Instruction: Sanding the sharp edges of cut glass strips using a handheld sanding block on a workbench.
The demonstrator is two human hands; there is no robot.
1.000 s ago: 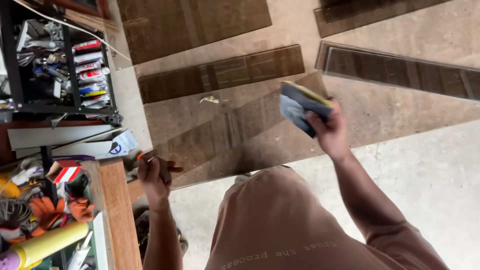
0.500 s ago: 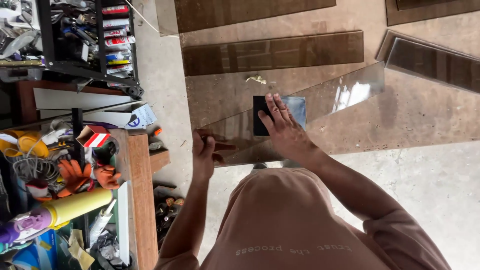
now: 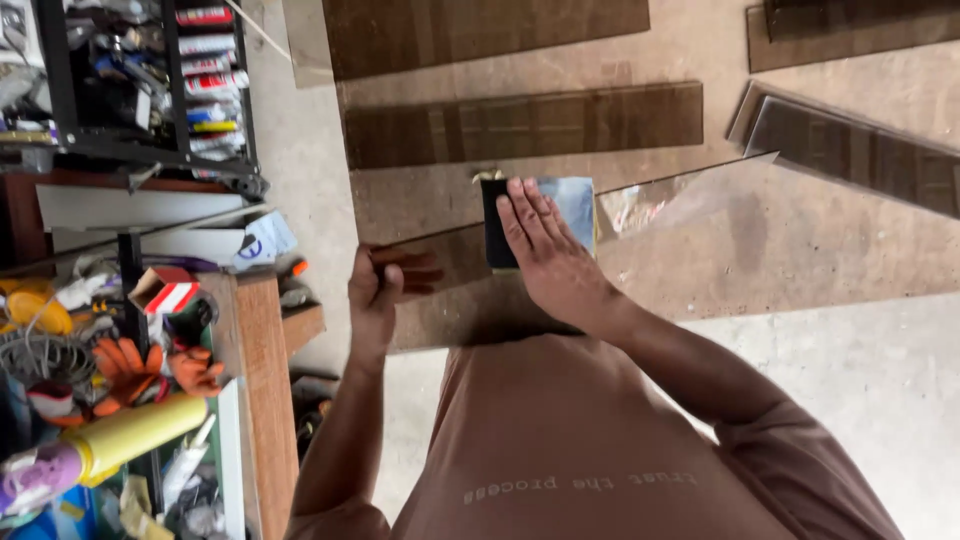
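Observation:
A long tinted glass strip [image 3: 690, 200] stretches in front of me above the floor. My left hand [image 3: 378, 290] grips its left end, fingers wrapped around the edge. My right hand [image 3: 548, 255] lies flat on a dark sanding pad with a pale blue face [image 3: 570, 205], pressing it against the glass near the left end.
Several more tinted glass strips [image 3: 520, 125] lie on the floor beyond. At the left stand a wooden bench [image 3: 262, 380] with orange gloves [image 3: 135, 368], a yellow tube [image 3: 140, 432] and clutter, and a black rack [image 3: 150, 90] of small items.
My right hand brought the pad down from up in the air onto the glass and now presses it flat. My left hand stays on the strip's end.

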